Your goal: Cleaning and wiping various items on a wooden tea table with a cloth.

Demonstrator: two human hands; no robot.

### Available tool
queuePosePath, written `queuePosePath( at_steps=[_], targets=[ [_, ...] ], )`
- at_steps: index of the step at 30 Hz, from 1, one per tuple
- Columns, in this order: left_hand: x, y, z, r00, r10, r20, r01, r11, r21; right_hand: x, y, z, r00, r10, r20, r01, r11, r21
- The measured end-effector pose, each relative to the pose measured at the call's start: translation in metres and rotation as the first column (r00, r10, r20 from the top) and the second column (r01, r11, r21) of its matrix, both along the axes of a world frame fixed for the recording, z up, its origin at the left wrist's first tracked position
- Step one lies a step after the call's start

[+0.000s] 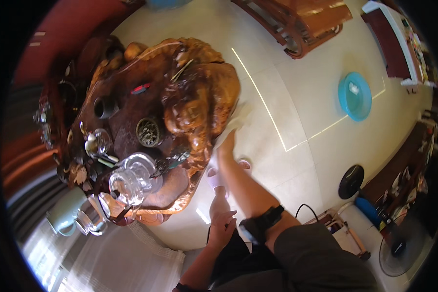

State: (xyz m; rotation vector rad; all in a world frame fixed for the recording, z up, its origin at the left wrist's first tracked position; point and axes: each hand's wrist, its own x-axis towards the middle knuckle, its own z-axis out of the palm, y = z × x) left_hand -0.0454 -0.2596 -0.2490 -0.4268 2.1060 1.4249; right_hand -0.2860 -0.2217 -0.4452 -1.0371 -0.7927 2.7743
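Note:
My right hand [226, 147] is shut on a pale cloth [238, 117] at the side of a carved root-wood tea table [200, 106]. The cloth is blurred, and part of the hand is hidden by it. Lower down, my left hand [221, 228] hangs in front of my dark shorts with its fingers loosely apart, holding nothing. On the table stand clear glass vessels [126, 184], a round openwork dish [148, 132] and a dark cup [105, 107]. A small red object [141, 88] lies farther back.
A blue basin [354, 96] sits on the tiled floor to the right. A wooden chair [295, 29] stands beyond the table. Near me at right are an electric fan [399, 246] and a low wheeled cart [345, 233]. A sheer curtain [124, 259] hangs at lower left.

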Motion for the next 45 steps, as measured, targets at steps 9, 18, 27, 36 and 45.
queuePosePath(
  at_steps=[9,18,27,36,45],
  targets=[
    [-0.044,-0.005,0.001,0.983,-0.099,0.155,0.097,0.995,0.016,-0.023,-0.015,0.008,0.843,0.297,0.449,-0.145,0.929,-0.342],
    [-0.140,0.010,0.021,0.998,-0.055,-0.036,0.058,0.995,0.082,-0.191,0.103,-0.025,0.619,0.740,0.264,-0.782,0.547,0.299],
    [-0.171,0.026,0.006,0.996,0.087,-0.020,-0.086,0.996,0.002,-0.181,0.079,0.103,0.634,0.740,0.226,-0.761,0.542,0.358],
    [-0.206,0.098,0.026,0.939,0.339,0.054,-0.342,0.939,0.044,-0.157,0.081,0.179,0.187,0.979,0.087,-0.160,-0.057,0.985],
    [-0.202,0.144,0.037,0.853,0.521,0.018,-0.521,0.850,0.077,-0.203,0.052,0.215,-0.278,0.955,-0.099,-0.301,0.011,0.953]
  ],
)
